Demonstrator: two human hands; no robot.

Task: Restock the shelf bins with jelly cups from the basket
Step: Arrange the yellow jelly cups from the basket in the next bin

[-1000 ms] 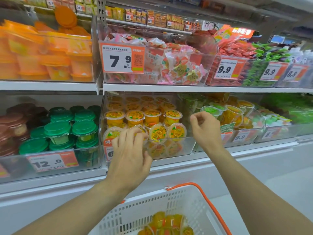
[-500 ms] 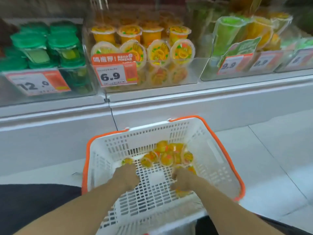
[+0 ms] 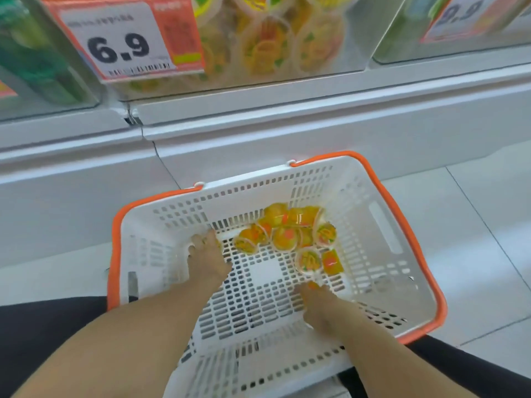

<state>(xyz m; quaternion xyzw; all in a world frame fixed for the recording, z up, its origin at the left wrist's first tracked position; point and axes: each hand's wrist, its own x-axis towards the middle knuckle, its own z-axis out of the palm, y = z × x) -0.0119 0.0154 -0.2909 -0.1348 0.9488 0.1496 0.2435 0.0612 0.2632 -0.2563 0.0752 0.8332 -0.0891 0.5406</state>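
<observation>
The basket (image 3: 382, 225) sits on the floor (image 3: 474, 214) in the lower centre of the frame, just in front of the shelf base (image 3: 258, 130). Inside it, a cluster of jelly cups (image 3: 287, 234) lies toward the far wall, right of centre. The left hand (image 3: 208, 258) is down in the basket at the cluster's left edge, and the right hand (image 3: 320, 304) is nearer the lower frame, just below the nearest cups. Above the basket, across the top of the frame, the shelf bin (image 3: 267, 44) holds more cups, with the price tag (image 3: 120, 38) on its front at upper left. Another bin (image 3: 448, 27) stands at upper right, a third (image 3: 37, 58) at far upper left
</observation>
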